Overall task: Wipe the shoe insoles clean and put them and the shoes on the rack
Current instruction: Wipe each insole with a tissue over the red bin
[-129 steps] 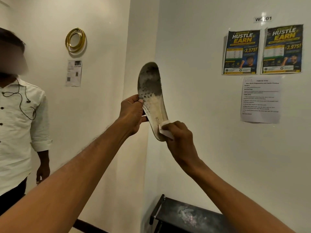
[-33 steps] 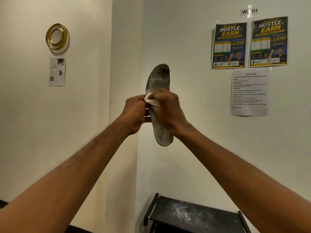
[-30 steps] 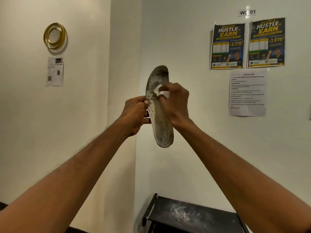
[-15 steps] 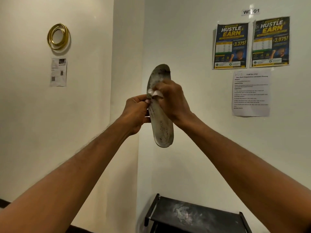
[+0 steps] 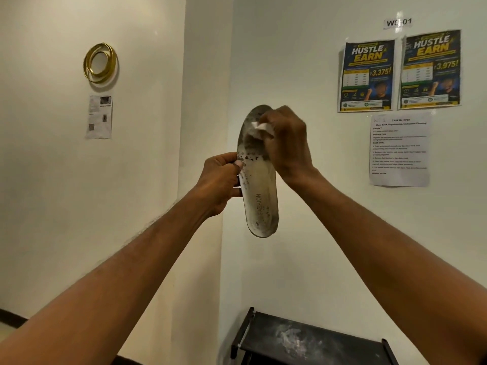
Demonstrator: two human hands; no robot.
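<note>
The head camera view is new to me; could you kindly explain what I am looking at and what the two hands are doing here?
There is no machine: a person wears a camera on the head, so you see their own bare arms reaching forward. The left hand grips the edge of a dirty shoe insole, held upright in the air. The right hand presses a small white wipe against its dark upper end. Below stands a black shoe rack, its top dusty; nothing shows on it. Posters and a printed sheet hang on the wall.
</note>
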